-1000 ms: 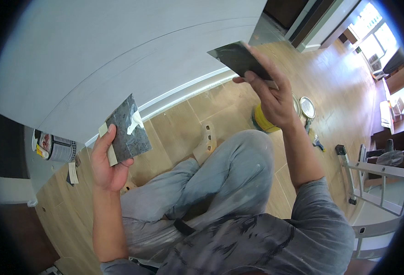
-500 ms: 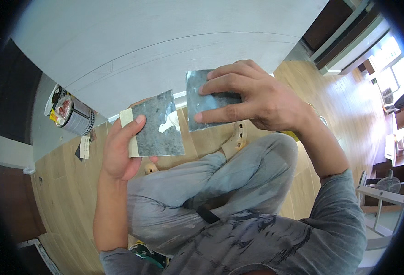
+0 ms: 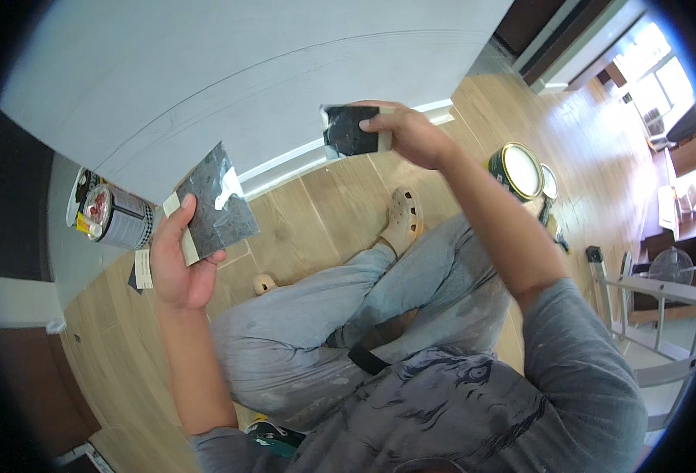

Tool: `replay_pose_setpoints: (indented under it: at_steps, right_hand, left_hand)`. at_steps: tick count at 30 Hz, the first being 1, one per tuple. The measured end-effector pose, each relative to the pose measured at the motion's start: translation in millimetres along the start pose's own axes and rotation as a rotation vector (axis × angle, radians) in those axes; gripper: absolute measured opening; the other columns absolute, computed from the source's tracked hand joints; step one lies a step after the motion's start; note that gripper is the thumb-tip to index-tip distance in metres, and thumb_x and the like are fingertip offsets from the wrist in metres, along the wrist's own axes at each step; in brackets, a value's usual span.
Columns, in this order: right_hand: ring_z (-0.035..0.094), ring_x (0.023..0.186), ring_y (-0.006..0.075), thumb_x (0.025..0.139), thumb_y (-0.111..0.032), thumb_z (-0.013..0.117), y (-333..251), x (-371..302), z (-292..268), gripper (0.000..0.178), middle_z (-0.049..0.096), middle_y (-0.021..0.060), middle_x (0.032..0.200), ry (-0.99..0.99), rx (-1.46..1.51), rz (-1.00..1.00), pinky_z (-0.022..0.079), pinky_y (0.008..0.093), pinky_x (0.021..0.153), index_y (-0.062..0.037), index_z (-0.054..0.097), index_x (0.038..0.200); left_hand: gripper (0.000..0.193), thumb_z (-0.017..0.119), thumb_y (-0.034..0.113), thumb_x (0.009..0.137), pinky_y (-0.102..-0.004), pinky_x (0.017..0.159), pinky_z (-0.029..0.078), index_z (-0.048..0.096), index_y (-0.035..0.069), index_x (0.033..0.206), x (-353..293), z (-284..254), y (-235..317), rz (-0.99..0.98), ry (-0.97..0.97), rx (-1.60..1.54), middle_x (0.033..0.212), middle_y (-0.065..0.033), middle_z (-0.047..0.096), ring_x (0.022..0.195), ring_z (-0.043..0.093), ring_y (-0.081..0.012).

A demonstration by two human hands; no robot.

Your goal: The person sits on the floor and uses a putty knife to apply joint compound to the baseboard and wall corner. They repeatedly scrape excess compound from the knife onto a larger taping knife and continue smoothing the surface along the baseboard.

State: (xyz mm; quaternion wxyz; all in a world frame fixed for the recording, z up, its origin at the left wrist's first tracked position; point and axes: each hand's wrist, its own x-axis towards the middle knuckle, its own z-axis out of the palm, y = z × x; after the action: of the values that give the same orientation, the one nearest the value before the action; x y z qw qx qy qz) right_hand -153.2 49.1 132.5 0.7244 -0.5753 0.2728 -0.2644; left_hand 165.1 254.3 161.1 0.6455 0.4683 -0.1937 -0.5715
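Observation:
My left hand [image 3: 180,264] grips a flat grey putty spreader [image 3: 210,221] by its pale edge strip, thumb on top. A smear of white putty [image 3: 228,189] sits on its upper face. Farther right, in front of the white panel [image 3: 229,71], my right hand [image 3: 415,135] is closed on a second putty spreader [image 3: 350,130]. That one shows a black face, with white residue at its left edge; the thumb presses on this face and the other fingers are mostly hidden behind it. The two spreaders are apart. Whether the right one touches the panel, I cannot tell.
A large tin [image 3: 123,217] with reddish stains stands at the left beside the panel. An open tin of white material [image 3: 524,172] sits on the wood-look floor [image 3: 308,221] at the right. A metal ladder [image 3: 659,292] stands at far right. My legs [image 3: 316,307] are folded below.
My right hand has moved away from the left spreader, toward the panel, and turned its spreader so the black face shows. My left hand has shifted left and its spreader is tilted more.

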Motion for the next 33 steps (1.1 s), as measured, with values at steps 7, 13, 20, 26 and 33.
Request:
replay_pose_setpoints:
  at_steps: [7,13,20,26,33]
  right_hand:
    - [0.060,0.103,0.0314,0.085,-0.017,0.056,229,51,-27,0.029,0.059,0.0122,0.104,1.070,0.914,0.221,0.052,0.0561,0.089,-0.0021,0.057,0.110]
    - [0.061,0.108,0.0302,0.080,-0.018,0.061,296,90,-53,0.033,0.068,0.0143,0.112,1.415,0.777,0.103,0.044,0.0434,0.098,0.0009,0.063,0.107]
    - [0.066,0.108,0.0364,0.082,-0.022,0.063,282,109,-92,0.039,0.070,0.0236,0.116,1.616,0.375,0.247,0.049,0.0446,0.093,0.0082,0.069,0.107]
    - [0.068,0.109,0.0439,0.085,-0.028,0.064,275,120,-100,0.046,0.071,0.0303,0.114,1.615,0.316,0.388,0.051,0.0482,0.096,0.0100,0.071,0.111]
    - [0.068,0.096,0.0343,0.086,-0.021,0.063,269,128,-97,0.039,0.071,0.0206,0.104,1.361,0.478,0.270,0.052,0.0452,0.084,0.0068,0.068,0.113]
  left_hand:
    - [0.020,0.068,0.023,0.097,-0.0256,0.050,0.047,0.068,0.014,0.115,20,-37,-27,-0.019,0.139,0.010,0.102,0.0035,0.073,0.084,0.070,-0.0096]
    - [0.022,0.069,0.023,0.097,-0.0264,0.056,0.046,0.067,0.013,0.116,34,-54,-27,0.020,0.196,0.046,0.106,0.0038,0.072,0.089,0.068,-0.0093]
    - [0.020,0.068,0.023,0.098,-0.0234,0.058,0.044,0.066,0.011,0.115,60,-55,-36,-0.068,0.292,0.110,0.104,0.0019,0.070,0.085,0.066,-0.0087]
    - [0.020,0.069,0.023,0.098,-0.0225,0.055,0.045,0.066,0.011,0.114,65,-57,-46,-0.078,0.334,0.175,0.102,0.0022,0.070,0.082,0.066,-0.0082]
    - [0.019,0.068,0.021,0.099,-0.0210,0.054,0.049,0.066,0.010,0.114,71,-67,-50,-0.103,0.365,0.183,0.102,0.0013,0.071,0.083,0.069,-0.0085]
